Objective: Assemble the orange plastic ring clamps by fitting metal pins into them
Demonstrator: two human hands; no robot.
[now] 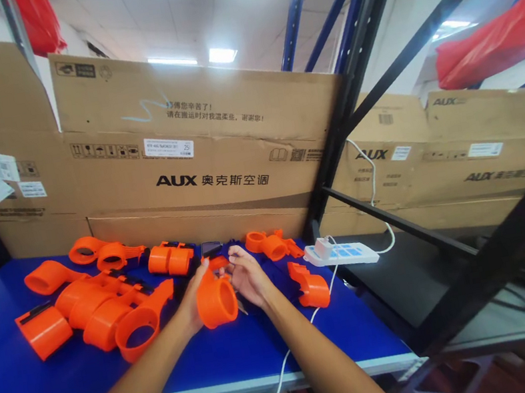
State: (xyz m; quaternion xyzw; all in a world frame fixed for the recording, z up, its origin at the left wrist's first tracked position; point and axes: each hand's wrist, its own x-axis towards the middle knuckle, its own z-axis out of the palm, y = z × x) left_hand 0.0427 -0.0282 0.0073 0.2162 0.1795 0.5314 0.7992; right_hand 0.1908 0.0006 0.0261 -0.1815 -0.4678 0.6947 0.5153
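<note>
Gripping an orange ring part in the fingers of my left hand, between the worktop's front and back edges, I could drop it if they slip, but cannot tell whether my right hand holds anything.

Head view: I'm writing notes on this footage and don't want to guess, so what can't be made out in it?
In the head view:
- Left hand: most fingers hidden behind the orange ring it holds.
- Right hand: fingertips blurred; whether they touch the ring can't be told.
- White label on the box: smallest print too small to read.
- Red bag, upper left: cut off by the top edge.
</note>
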